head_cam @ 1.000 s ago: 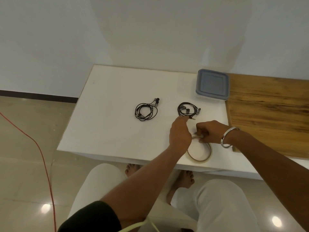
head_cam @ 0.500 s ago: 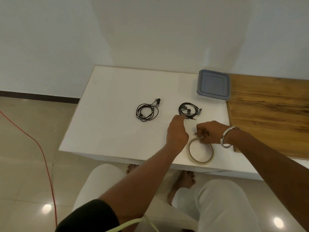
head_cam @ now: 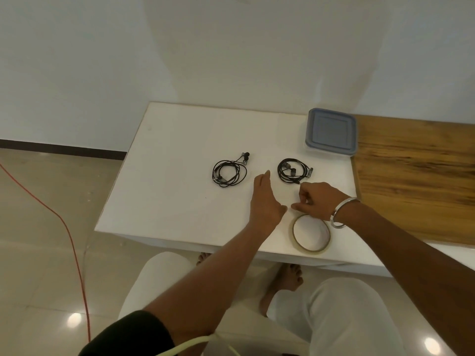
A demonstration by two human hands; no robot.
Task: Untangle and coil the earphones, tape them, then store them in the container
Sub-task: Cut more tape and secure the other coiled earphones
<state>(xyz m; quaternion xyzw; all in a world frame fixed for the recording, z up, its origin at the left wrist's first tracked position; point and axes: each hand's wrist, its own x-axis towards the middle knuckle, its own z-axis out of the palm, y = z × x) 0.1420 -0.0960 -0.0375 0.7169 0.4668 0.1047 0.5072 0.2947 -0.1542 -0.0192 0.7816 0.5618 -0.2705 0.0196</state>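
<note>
Desk (head_cam: 180, 140): matt white, smooth. Board (head_cam: 416, 176): grained wood. Container lid (head_cam: 331, 132): grey-blue plastic. Floor tiles (head_cam: 38, 227): glossy. Bangle (head_cam: 343, 211): polished metal.

place: home room | cues: tiled floor (head_cam: 38, 227); plain wall (head_cam: 231, 47); low white table (head_cam: 180, 140); bare feet (head_cam: 288, 278)

Black earphones (head_cam: 229, 173), blue-grey container (head_cam: 330, 136), white table (head_cam: 180, 150).
</note>
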